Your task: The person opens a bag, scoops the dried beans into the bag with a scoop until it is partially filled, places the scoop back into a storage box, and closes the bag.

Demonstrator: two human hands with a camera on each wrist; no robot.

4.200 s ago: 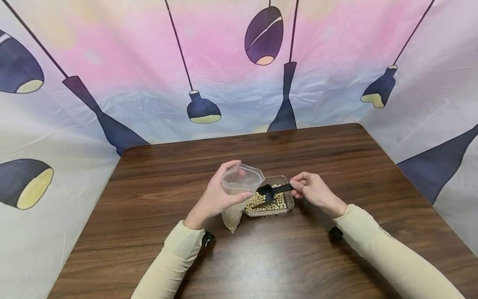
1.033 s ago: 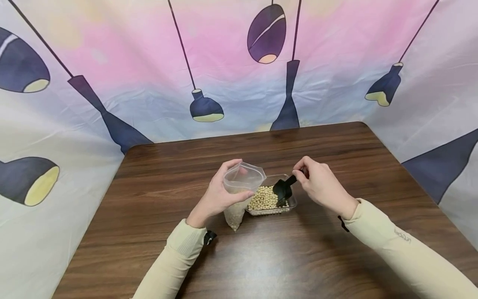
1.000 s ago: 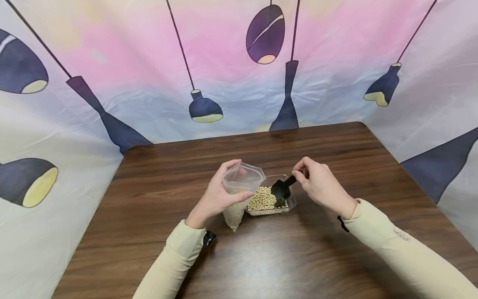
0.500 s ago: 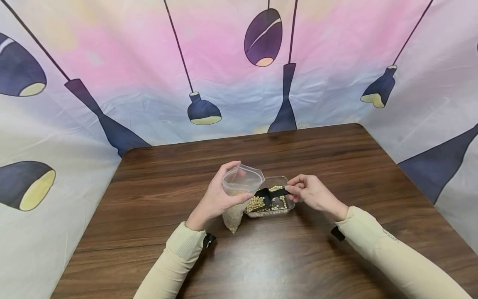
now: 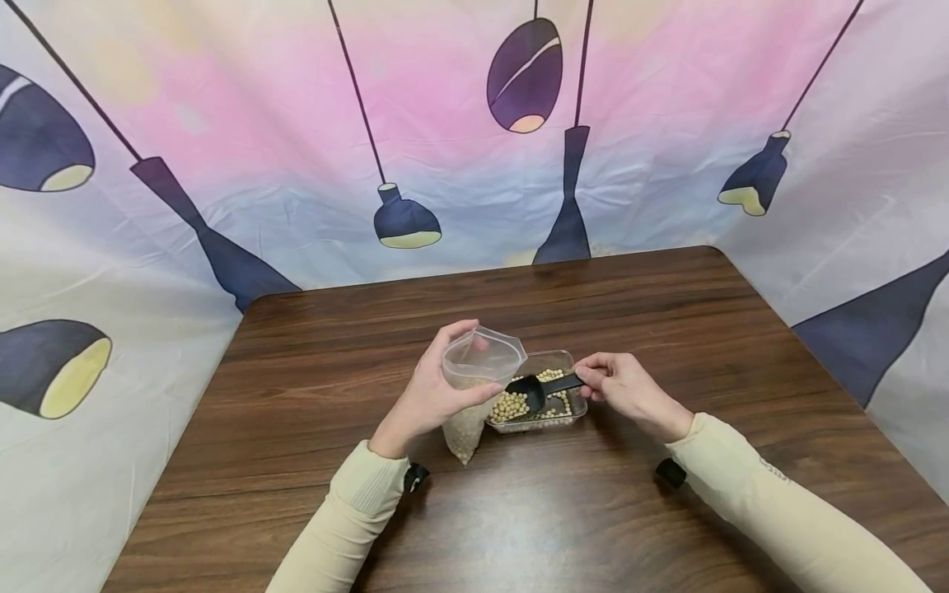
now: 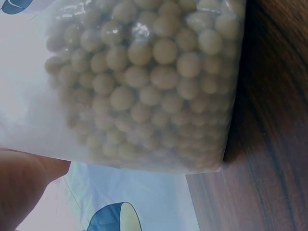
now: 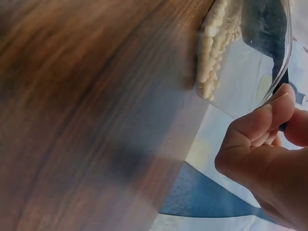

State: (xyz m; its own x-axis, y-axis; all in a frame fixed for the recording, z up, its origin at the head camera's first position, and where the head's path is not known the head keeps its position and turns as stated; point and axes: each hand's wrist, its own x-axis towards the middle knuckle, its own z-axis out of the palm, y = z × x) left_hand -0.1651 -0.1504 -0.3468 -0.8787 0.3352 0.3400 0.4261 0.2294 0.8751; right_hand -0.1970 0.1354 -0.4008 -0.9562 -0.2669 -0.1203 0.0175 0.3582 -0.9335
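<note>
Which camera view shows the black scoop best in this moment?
The head view: the whole black scoop shows, its bowl over the beans in the clear tray and its handle pinched by the right hand. The right wrist view shows only a dark blur of it through the tray wall. The left wrist view shows none of it.

A clear bag (image 6: 144, 29) of beans (image 6: 149, 82) rests on the wooden table (image 6: 269, 159).

**Table and printed backdrop**

A dark brown wood-grain table (image 5: 563, 511) with rounded far corners fills the lower view. Behind it and along both sides hangs a creased fabric backdrop (image 5: 245, 123), pink fading to pale blue, printed with dark navy pendant lamps (image 5: 404, 221) on thin cords.
</note>
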